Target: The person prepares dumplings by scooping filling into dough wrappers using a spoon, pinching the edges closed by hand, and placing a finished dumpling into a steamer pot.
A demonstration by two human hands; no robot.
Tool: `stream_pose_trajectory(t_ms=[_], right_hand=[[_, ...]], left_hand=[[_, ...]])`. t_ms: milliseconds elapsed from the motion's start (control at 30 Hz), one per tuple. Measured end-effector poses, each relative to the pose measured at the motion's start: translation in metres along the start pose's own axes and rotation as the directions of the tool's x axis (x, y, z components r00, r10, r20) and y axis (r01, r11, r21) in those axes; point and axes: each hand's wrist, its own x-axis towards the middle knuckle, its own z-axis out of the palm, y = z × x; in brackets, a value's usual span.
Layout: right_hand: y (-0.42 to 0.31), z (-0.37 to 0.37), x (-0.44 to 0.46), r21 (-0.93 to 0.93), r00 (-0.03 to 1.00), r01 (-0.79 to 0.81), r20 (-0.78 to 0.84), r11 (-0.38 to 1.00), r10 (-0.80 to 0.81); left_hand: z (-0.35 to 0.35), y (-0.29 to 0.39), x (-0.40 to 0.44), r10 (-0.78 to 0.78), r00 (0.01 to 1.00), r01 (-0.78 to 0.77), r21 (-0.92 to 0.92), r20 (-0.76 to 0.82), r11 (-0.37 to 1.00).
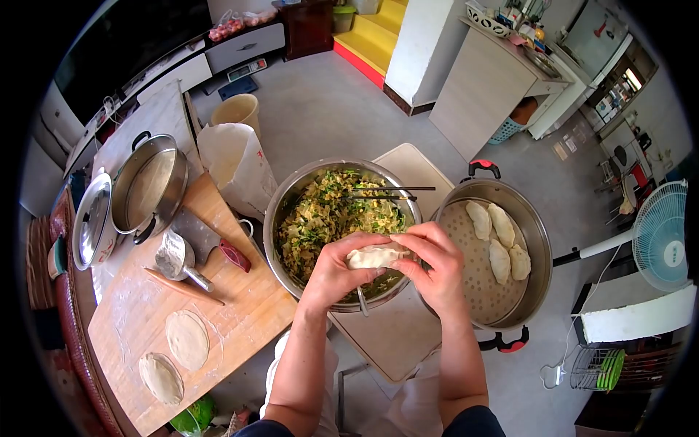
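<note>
A folded white dough dumpling [375, 256] is held between both hands above the near edge of a metal bowl [271, 231]. My left hand [336, 268] is curled around its left end, while the fingers of my right hand [435, 264] pinch its right end and upper edge. Chopped green and yellow filling [335, 211] lies in the bowl, with dark chopsticks [389, 193] across its right rim and a spoon handle [362, 301] below my hands. To the right, several shaped dumplings [500, 261] lie in a steamer pot [540, 247].
On the left, a wooden board [251, 298] bears two flat dough rounds [187, 340], a rolling pin [182, 286], a cleaver [195, 233] and a metal scoop [175, 256]. Behind it are an empty pan [149, 182] and a lid [92, 218]. A fan [659, 226] stands at right.
</note>
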Motion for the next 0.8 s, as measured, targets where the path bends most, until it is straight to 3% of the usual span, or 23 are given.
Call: stream_pose_trajectory(t_ms=[133,233,333,400,467,533,567,633,700,800], right_hand=[[0.000,0.003,-0.001,0.006,1.000,0.004,0.004,1.000,-0.004],[0.010,0.007,-0.004,-0.122,0.993,0.109,-0.024,0.987,-0.113],[0.018,0.002,-0.005,-0.108,0.991,0.135,0.041,0.985,-0.131],[0.013,0.005,-0.004,0.259,0.995,-0.104,0.033,0.960,0.099],[0.016,0.005,-0.006,0.427,0.952,-0.295,0.204,0.855,0.226],[0.025,0.004,-0.010,0.387,0.847,-0.447,0.472,0.806,0.243],[0.027,0.005,-0.014,0.342,0.856,-0.440,0.438,0.830,0.274],[0.032,0.002,-0.016,0.410,0.796,-0.577,0.476,0.706,0.374],[0.038,0.003,-0.021,0.529,0.743,-0.669,0.495,0.522,0.451],[0.049,0.008,-0.027,0.806,0.766,-0.579,0.488,0.120,0.418]], left_hand=[[0.001,-0.002,0.000,-0.018,1.000,0.018,0.007,-0.005,1.000],[0.005,0.004,0.000,-0.018,1.000,0.017,0.060,0.010,0.998],[0.005,0.007,0.001,-0.061,0.998,0.063,0.126,-0.016,0.990],[0.004,0.010,0.001,-0.072,0.997,0.074,0.123,-0.028,0.990],[0.003,0.010,0.001,-0.056,0.998,0.059,0.175,-0.024,0.983],[0.004,0.010,0.002,-0.018,1.000,0.017,0.279,0.002,0.960],[0.004,0.012,0.001,-0.043,0.999,0.042,0.325,-0.004,0.945],[0.006,0.030,-0.001,-0.089,0.996,0.091,0.410,-0.025,0.908],[0.000,0.037,-0.007,-0.018,1.000,0.017,0.162,0.004,0.987],[-0.011,0.037,-0.008,0.014,1.000,-0.012,-0.170,0.011,0.985]])
